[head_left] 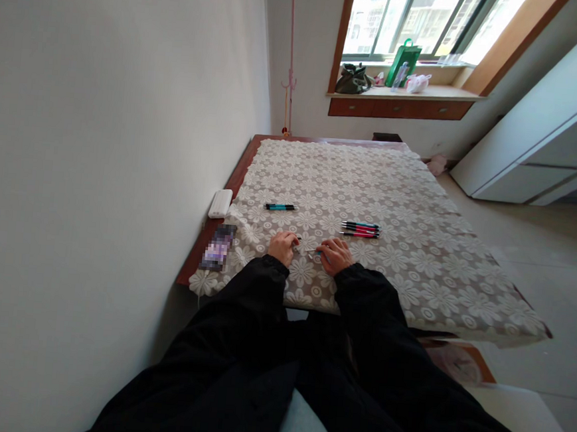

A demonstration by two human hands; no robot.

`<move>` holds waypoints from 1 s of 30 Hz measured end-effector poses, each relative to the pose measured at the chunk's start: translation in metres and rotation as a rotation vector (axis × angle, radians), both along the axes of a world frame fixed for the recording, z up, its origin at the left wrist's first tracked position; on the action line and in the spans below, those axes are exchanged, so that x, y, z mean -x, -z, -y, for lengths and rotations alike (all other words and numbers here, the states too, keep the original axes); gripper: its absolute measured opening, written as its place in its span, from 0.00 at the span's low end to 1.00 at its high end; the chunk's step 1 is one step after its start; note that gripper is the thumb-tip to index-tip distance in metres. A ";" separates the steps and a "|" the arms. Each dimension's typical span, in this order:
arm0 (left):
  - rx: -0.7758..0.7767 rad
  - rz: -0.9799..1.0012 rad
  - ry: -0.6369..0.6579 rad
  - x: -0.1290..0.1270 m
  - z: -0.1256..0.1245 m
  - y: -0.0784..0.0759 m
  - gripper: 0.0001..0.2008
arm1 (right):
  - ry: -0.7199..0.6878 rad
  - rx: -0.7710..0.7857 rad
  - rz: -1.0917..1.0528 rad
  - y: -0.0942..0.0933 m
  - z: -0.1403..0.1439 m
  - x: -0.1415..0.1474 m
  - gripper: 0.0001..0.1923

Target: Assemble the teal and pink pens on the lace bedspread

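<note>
Both my hands rest close together on a lace-patterned tablecloth (394,204). My left hand (283,247) and my right hand (335,255) each pinch one end of a thin pen (307,249) held between them, its parts small and hard to make out. A pair of teal pens (280,207) lies further out to the left. Several red and teal pens (360,230) lie side by side just beyond my right hand.
A white power bank (220,203) and a blurred phone-like object (219,246) lie at the table's left edge by the wall. Far off are a window sill with a green bag (403,62), a pink coat stand (291,56) and a white cabinet (549,130).
</note>
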State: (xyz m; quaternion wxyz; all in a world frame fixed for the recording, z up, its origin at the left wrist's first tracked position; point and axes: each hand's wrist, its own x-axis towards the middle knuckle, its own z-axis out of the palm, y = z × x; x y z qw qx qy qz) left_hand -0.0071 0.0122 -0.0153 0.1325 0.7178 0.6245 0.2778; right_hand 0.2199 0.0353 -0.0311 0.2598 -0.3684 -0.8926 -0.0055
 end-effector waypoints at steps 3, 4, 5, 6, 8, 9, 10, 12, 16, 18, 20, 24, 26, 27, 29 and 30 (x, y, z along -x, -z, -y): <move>0.016 0.006 -0.004 0.000 -0.001 0.001 0.14 | -0.020 -0.019 -0.032 0.001 -0.001 -0.002 0.10; 0.019 0.004 -0.004 0.000 -0.001 0.001 0.14 | -0.029 -0.025 -0.037 0.001 -0.001 -0.002 0.10; 0.020 0.001 -0.002 0.000 -0.001 0.001 0.14 | -0.039 -0.032 -0.044 0.001 -0.001 -0.002 0.10; 0.020 -0.003 -0.001 0.000 -0.002 0.001 0.15 | -0.050 -0.038 -0.050 0.001 -0.001 -0.002 0.10; 0.025 -0.015 -0.005 0.000 -0.002 0.002 0.16 | -0.067 -0.046 -0.063 0.001 -0.001 -0.001 0.10; 0.030 -0.022 -0.006 0.000 -0.002 0.002 0.16 | -0.073 -0.047 -0.069 0.001 -0.001 -0.001 0.10; 0.035 -0.028 -0.008 0.000 -0.002 0.002 0.16 | -0.075 -0.045 -0.074 0.001 -0.001 -0.001 0.09; 0.037 -0.036 -0.004 0.000 -0.002 0.002 0.15 | -0.076 -0.043 -0.081 0.001 0.000 0.000 0.09; 0.016 -0.028 0.009 -0.001 0.000 0.000 0.13 | -0.076 -0.043 -0.082 -0.002 0.001 0.001 0.08; -0.003 -0.011 0.015 -0.001 0.001 -0.003 0.14 | -0.065 -0.024 -0.068 -0.003 0.001 0.002 0.08; -0.027 0.008 0.026 -0.002 0.004 -0.005 0.15 | -0.044 0.005 -0.040 -0.004 0.002 0.002 0.08; -0.038 -0.017 0.068 -0.004 0.008 -0.011 0.16 | -0.021 0.042 0.003 -0.006 0.004 0.002 0.07; -0.031 -0.040 0.064 -0.005 0.010 -0.012 0.14 | -0.030 0.047 -0.004 -0.007 0.005 0.003 0.06; -0.028 -0.048 0.054 -0.006 0.010 -0.013 0.12 | -0.038 0.050 -0.005 -0.008 0.006 0.003 0.06; -0.024 -0.063 0.042 -0.006 0.011 -0.013 0.09 | -0.060 0.056 0.003 -0.010 0.006 0.004 0.08; -0.025 -0.070 0.041 -0.006 0.011 -0.013 0.08 | -0.072 0.061 0.011 -0.010 0.006 0.004 0.10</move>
